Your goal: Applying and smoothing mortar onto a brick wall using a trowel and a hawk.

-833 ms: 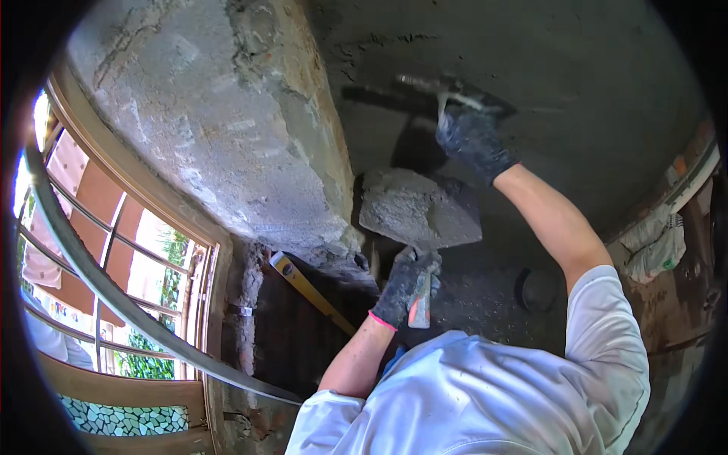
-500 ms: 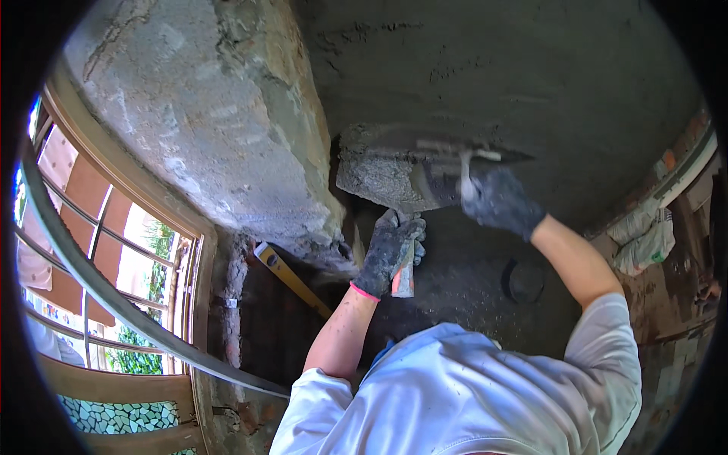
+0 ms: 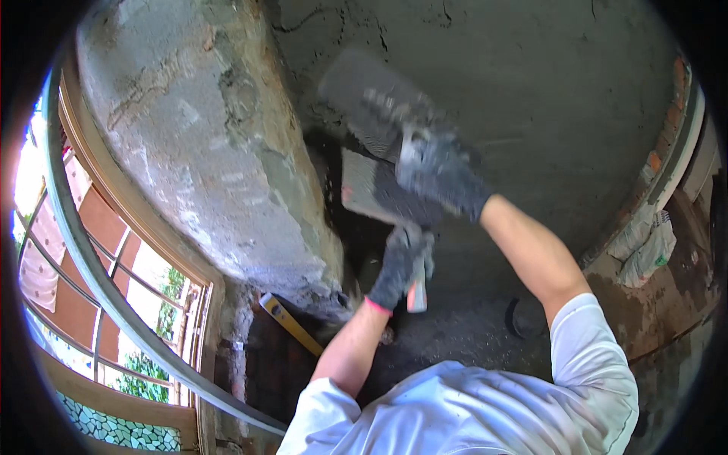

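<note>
My left hand point(image 3: 402, 265), in a dark grey glove with a pink cuff, is closed round the handle of a wide-bladed trowel point(image 3: 360, 186). The handle's orange and grey end sticks out below the fist. Wet grey mortar covers part of that blade. My right hand point(image 3: 444, 174), gloved too, grips a plastering trowel point(image 3: 371, 87). Its long flat blade is smeared by motion and slants up and left over the wet grey plaster wall point(image 3: 531, 98). Where the two tools overlap, I cannot tell whether they touch.
A rough concrete pillar point(image 3: 205, 152) stands left of the trowels. Below it leans a yellow spirit level point(image 3: 292, 324). A long curved grey strip point(image 3: 114, 292) crosses before the barred window point(image 3: 106, 250). Crumpled pale bags point(image 3: 644, 246) lie at the right.
My right hand has moved left and up with the plastering trowel, whose blade has turned from level to slanting. My left hand has shifted slightly down and right. The view has shifted a little.
</note>
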{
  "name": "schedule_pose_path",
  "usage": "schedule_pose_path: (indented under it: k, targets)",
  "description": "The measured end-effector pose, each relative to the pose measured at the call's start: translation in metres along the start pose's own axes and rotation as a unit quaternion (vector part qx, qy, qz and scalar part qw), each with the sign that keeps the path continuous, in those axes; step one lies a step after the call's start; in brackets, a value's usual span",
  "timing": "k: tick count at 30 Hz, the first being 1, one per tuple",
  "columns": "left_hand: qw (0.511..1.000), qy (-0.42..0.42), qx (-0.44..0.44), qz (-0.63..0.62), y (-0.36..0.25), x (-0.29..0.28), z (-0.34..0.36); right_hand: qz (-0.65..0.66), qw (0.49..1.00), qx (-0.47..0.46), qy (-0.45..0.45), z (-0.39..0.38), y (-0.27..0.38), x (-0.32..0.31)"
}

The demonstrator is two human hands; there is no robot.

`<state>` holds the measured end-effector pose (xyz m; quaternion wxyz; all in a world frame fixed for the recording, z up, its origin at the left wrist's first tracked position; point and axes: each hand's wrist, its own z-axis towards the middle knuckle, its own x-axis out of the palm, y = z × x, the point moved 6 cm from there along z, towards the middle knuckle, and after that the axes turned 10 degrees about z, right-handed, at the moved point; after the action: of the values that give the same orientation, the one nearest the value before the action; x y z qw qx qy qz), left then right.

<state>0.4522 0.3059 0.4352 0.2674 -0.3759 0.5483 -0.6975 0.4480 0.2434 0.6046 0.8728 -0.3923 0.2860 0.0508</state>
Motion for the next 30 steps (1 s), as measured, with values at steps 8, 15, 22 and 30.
schedule_pose_path:
  k: [8,15,22,30]
  targets:
    - [0.993,0.017,-0.029,-0.112,-0.075,-0.015,-0.009,0.038,0.997,0.023,0.065,-0.088,-0.042,-0.046]
    - [0.995,0.044,-0.03,-0.081,-0.12,-0.004,-0.03,0.135,0.97,0.201,0.004,-0.113,-0.064,-0.026]
    - [0.989,0.08,-0.033,-0.119,-0.144,0.002,-0.028,0.032,0.973,0.192,-0.126,-0.065,-0.102,-0.031]
    - [0.997,0.041,0.0,-0.07,-0.149,-0.016,-0.012,0.175,0.936,0.301,-0.054,0.033,-0.121,-0.016]
